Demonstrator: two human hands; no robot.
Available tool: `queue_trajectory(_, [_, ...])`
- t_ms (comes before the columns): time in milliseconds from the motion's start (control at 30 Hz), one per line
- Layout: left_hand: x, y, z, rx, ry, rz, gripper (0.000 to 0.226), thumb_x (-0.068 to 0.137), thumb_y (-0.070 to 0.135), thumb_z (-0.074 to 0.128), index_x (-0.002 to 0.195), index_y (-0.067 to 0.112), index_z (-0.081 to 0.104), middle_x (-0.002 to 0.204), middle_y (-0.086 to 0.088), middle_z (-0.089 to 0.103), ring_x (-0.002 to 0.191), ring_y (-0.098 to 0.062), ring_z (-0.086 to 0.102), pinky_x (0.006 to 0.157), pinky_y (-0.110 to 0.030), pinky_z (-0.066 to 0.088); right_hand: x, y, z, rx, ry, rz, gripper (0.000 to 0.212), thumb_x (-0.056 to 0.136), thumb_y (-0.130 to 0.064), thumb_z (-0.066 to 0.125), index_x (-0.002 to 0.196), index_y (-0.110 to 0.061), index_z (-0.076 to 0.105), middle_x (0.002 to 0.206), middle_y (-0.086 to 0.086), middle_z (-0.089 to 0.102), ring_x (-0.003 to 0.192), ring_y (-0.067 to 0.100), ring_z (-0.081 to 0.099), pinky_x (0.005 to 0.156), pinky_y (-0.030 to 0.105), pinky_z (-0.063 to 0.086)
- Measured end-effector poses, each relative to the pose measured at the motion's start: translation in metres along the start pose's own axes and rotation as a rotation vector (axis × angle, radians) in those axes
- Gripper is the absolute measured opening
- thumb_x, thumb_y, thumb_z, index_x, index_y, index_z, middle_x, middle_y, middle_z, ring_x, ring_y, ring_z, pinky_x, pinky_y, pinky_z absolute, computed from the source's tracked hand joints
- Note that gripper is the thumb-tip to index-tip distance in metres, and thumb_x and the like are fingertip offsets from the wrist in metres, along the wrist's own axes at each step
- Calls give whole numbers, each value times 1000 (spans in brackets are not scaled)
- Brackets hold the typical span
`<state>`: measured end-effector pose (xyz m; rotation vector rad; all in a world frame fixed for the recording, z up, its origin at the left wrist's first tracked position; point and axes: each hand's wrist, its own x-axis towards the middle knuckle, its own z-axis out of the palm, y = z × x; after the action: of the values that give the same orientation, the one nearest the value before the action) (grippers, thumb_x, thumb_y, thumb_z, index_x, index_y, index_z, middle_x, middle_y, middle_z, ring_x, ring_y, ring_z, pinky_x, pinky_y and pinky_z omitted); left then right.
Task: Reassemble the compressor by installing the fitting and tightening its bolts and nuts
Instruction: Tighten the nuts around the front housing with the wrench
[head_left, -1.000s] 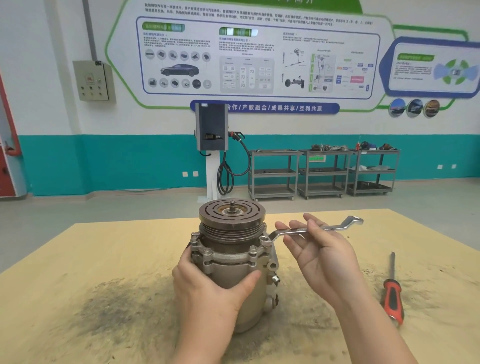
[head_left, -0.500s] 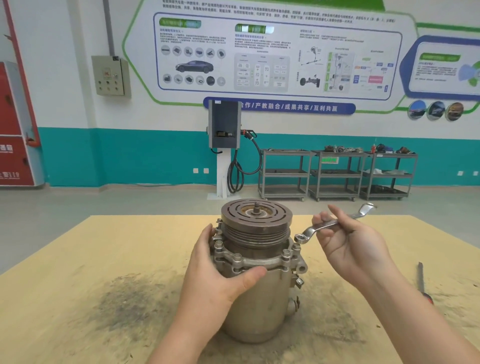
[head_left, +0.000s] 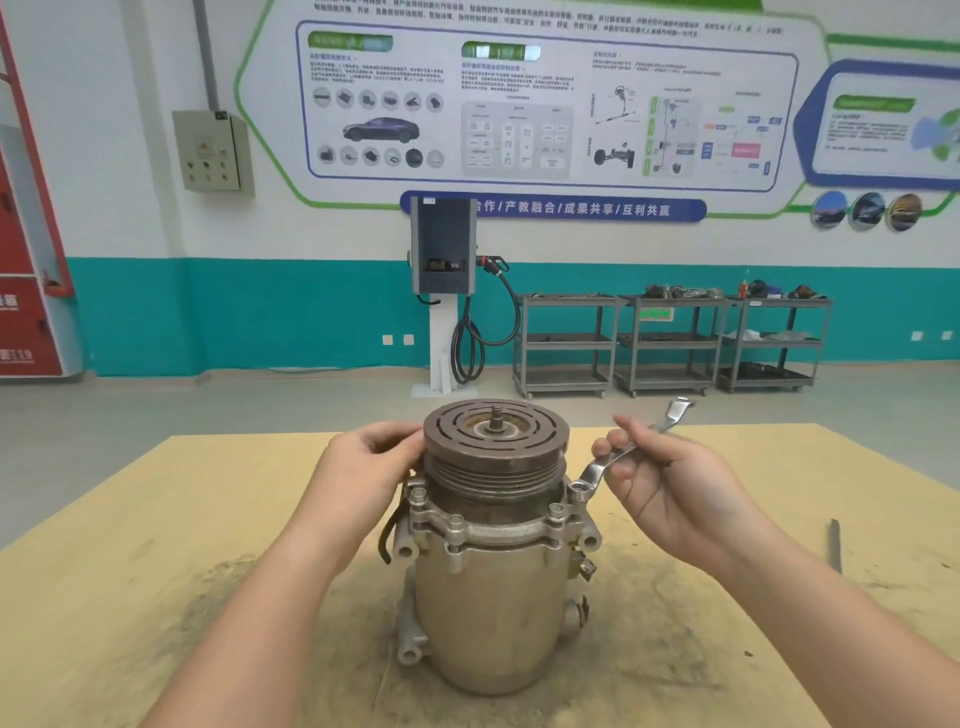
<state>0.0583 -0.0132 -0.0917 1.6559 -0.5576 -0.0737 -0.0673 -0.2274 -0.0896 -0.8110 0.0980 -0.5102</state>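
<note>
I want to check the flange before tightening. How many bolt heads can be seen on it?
4: left bolt, front bolt, front-right bolt, right bolt under the wrench. Others behind may be hidden.

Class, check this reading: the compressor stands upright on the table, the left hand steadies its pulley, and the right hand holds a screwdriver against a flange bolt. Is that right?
Not quite. The head view shows the right hand holding a wrench, not a screwdriver, its ring end on a flange bolt. The rest stands: the compressor is upright on the table, the left hand at its pulley.
</note>
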Motion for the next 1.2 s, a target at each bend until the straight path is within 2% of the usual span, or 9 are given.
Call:
queue_trajectory(100, [2, -2, -3, 31, 4, 13, 13, 92, 11, 66, 99, 14, 76, 94, 1, 77, 98, -20, 70, 94, -35, 51, -11, 8, -7, 36, 6, -75, 13, 103, -10, 39, 95, -7, 49, 65, 6, 57, 62, 19, 68, 48, 20, 52])
queue_trajectory(300, [-4, -4, -6, 10, 19, 58, 14, 92, 5, 63, 99, 12, 74, 91, 3, 77, 89, -11, 71, 70, -11, 51, -51, 19, -15, -321, -90, -648, 18, 89, -33, 62, 91, -17, 54, 80, 12, 70, 88, 34, 71, 60, 28, 57])
queue_trajectory(433, [-1, 7, -9, 35, -78, 16, 13, 95, 3, 59, 100, 9, 69, 89, -1, 77, 81, -11, 73, 63, -10, 50, -55, 26, -14, -658, -330, -1061, 13, 93, -33, 63, 106, -33, 60, 93, 3, 73, 85, 27, 73, 68, 34, 60])
queue_trajectory(567, [2, 14, -16, 86, -178, 11, 11, 93, 4, 63, 93, 8, 73, 88, -3, 77, 81, -11, 73, 62, -8, 49, -47, 25, -4, -847, -412, -1220, 23, 97, -32, 59, 117, -43, 57, 97, -5, 71, 85, 16, 73, 69, 33, 60])
queue_trajectory(633, [3, 14, -18, 95, -193, 3, 7, 89, 8, 69, 88, 11, 75, 88, -2, 77, 81, -10, 73, 62, -8, 49, -44, 20, 6, -790, -300, -1178, 12, 98, -36, 54, 108, -43, 56, 88, -4, 71, 79, 17, 73, 65, 33, 59])
queue_trajectory(733, [6, 13, -19, 112, -150, -22, 9, 86, 7, 72, 86, 15, 77, 87, -2, 77, 82, -12, 73, 62, -10, 51, -34, 5, 9, -504, -91, -772, 8, 100, -27, 46, 102, -28, 54, 76, 8, 70, 75, 27, 72, 61, 26, 57])
queue_trajectory(867, [5, 16, -17, 126, -140, -22, 15, 88, 2, 69, 94, 14, 75, 88, 0, 77, 81, -9, 73, 62, -10, 51, -14, -4, -2, -194, 48, -315, 8, 103, -6, 38, 104, -6, 46, 60, 8, 64, 64, 25, 71, 51, 22, 54])
queue_trajectory(1100, [-1, 21, -15, 135, -199, -12, 15, 92, 3, 64, 101, 9, 74, 91, -1, 77, 78, -2, 71, 63, -6, 48, -14, -5, -1, -172, -50, -115, 16, 101, -6, 43, 89, -1, 52, 65, 8, 67, 71, 24, 73, 55, 22, 55])
queue_trajectory(1200, [1, 20, -12, 136, -141, 2, 12, 90, 4, 67, 98, 9, 75, 85, 1, 77, 70, 2, 69, 58, -4, 47, -17, -3, 1, -185, -52, -117, 15, 101, -7, 42, 96, 4, 52, 69, 13, 68, 75, 27, 73, 55, 21, 55])
